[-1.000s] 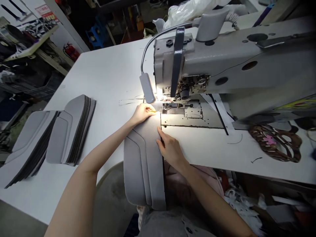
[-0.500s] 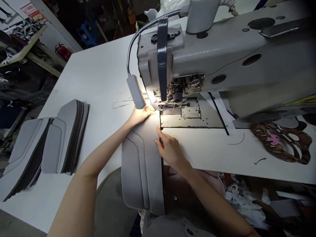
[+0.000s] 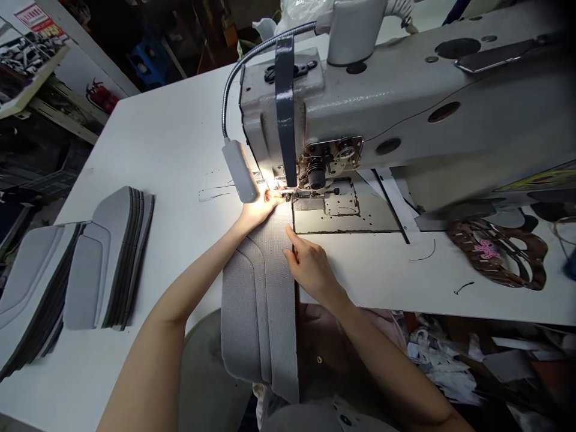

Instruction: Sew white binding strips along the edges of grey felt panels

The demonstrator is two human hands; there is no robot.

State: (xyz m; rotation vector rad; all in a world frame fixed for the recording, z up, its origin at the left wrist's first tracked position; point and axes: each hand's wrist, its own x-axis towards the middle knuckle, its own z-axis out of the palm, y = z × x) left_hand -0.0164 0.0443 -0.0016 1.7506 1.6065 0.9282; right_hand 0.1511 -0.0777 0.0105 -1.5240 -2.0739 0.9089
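Some brown cutout thingy point(image 3: 501, 267) with a pink patch point(image 3: 487, 248) is just chilling on the counter point(image 3: 373, 270), blue stool point(image 3: 149, 63) and red fire extinguishers point(image 3: 101, 96) off past its far end.

The person's left hand point(image 3: 258, 211) and right hand point(image 3: 312, 271) are without gloves, and both forearms point(image 3: 204, 273) are bare, with slender shape. At the near edge appears a grey garment point(image 3: 292, 418), carrying one dark round button point(image 3: 345, 419). Left of it shows some pale, gathered cloth point(image 3: 260, 396), next to dark blue cloth point(image 3: 245, 418); whether these two are worn, I cannot tell.
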